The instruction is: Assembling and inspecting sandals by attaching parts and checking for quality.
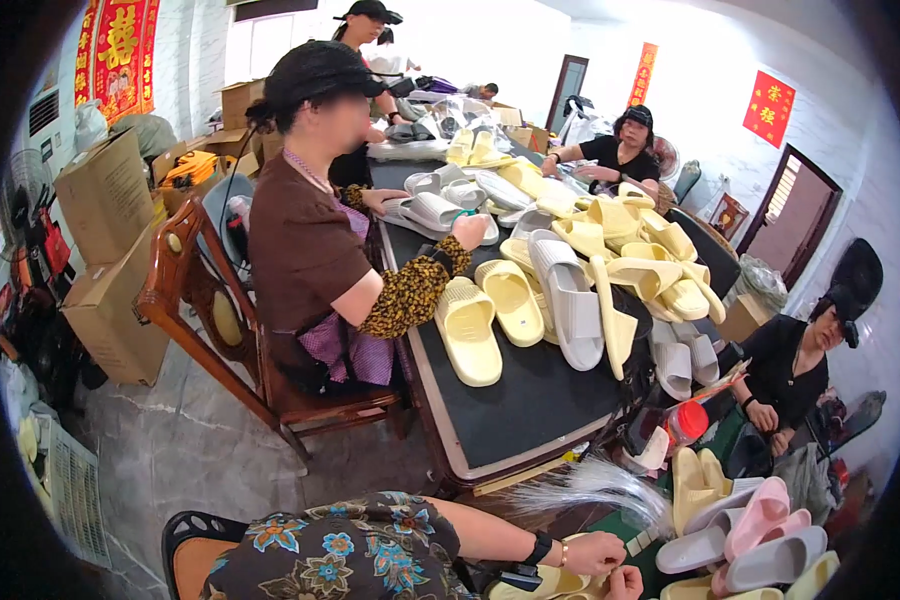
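Neither of my hands shows in the head view. At the lower edge a person in a floral shirt (pixel 350 550) sits on a black and orange chair and reaches right. That person's two hands (pixel 600 560) are on a pale yellow slipper (pixel 550 582), beside a bundle of thin clear plastic strands (pixel 595 485). A long black-topped table (pixel 510 410) carries many pale yellow slippers (pixel 470 330) and grey slippers (pixel 570 300). A person in a brown top (pixel 310 240) sits at its left side with a hand on a grey slipper (pixel 435 212).
Three more people work around the table's far end and right side. Pink, grey and yellow slippers (pixel 750 540) are piled at the lower right by a red-capped bottle (pixel 682 422). Cardboard boxes (pixel 110 200) and a fan stand at the left. A wooden chair (pixel 200 300) stands on the grey floor.
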Demonstrator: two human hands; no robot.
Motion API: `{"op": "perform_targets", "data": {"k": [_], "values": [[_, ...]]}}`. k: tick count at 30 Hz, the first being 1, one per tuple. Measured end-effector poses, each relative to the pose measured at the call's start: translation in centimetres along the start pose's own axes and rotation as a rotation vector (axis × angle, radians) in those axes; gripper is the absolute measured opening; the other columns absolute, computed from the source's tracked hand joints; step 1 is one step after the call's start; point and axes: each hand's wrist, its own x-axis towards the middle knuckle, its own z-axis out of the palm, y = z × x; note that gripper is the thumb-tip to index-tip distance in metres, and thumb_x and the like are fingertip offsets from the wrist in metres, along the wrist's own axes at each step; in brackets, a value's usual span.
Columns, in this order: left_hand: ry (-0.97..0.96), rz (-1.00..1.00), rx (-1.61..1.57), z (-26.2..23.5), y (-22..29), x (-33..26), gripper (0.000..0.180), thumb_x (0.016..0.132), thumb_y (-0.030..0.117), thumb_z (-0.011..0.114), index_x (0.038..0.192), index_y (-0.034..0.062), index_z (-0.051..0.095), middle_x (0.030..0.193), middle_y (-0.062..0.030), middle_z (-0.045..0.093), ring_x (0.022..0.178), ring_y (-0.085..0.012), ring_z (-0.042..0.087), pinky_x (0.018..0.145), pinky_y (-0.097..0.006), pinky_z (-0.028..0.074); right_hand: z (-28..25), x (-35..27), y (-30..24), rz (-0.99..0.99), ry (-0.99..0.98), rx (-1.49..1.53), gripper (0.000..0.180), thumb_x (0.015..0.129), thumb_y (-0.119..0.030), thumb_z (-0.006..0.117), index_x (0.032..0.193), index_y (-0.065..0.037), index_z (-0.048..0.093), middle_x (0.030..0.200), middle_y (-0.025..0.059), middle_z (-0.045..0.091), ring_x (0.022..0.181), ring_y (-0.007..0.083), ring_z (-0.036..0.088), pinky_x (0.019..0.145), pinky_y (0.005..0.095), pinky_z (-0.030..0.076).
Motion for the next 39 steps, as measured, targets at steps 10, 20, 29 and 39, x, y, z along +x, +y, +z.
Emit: {"op": "perform_targets", "data": {"k": [10, 20, 29, 39], "values": [[-0.018, 0.053, 0.007, -1.4, 0.3, 0.3, 0.005, 0.077, 0.009, 0.061, 0.076, 0.0050, 0.058, 0.071, -0.0104, 0.053, 0.073, -0.0312, 0.055, 0.064, -0.040, 0.043, -1.3, 2.7, 2.6, -0.095, -0.013, -0.216, 0.011, 0.082, -0.004, 0.061, 0.072, -0.002, 0.058, 0.063, -0.0024, 0.053, 0.055, 0.0052, 0.048, 0.050, 0.0210, 0.036], [-0.154, -0.015, 0.161, -2.4, 1.3, 0.8, 0.011, 0.078, 0.014, 0.063, 0.084, 0.0055, 0.065, 0.076, -0.0117, 0.061, 0.077, -0.0312, 0.060, 0.068, -0.040, 0.049, -1.5, 2.6, 3.9, -0.163, 0.179, -0.181, 0.005, 0.081, -0.005, 0.064, 0.083, 0.000, 0.062, 0.075, -0.0009, 0.061, 0.070, 0.0056, 0.054, 0.063, 0.0221, 0.046], [-0.164, -0.056, 0.110, -2.1, 2.0, 1.2, 0.012, 0.070, 0.006, 0.067, 0.080, 0.0037, 0.061, 0.077, -0.0108, 0.059, 0.073, -0.0301, 0.059, 0.064, -0.037, 0.049, -0.8, 2.8, 4.5, -0.251, 0.149, -0.384, 0.009, 0.084, -0.009, 0.058, 0.083, -0.001, 0.058, 0.075, 0.0053, 0.060, 0.068, 0.0143, 0.056, 0.062, 0.0292, 0.046], [-0.114, 0.071, 0.459, -2.0, 3.6, 1.1, 0.008, 0.070, 0.009, 0.063, 0.078, 0.0085, 0.060, 0.078, -0.0076, 0.059, 0.076, -0.0290, 0.057, 0.067, -0.041, 0.045, 0.1, 2.5, 4.8, -0.448, 0.212, -0.584, 0.012, 0.085, -0.011, 0.052, 0.085, 0.000, 0.051, 0.083, 0.0176, 0.057, 0.082, 0.0366, 0.055, 0.073, 0.0439, 0.045]]}}
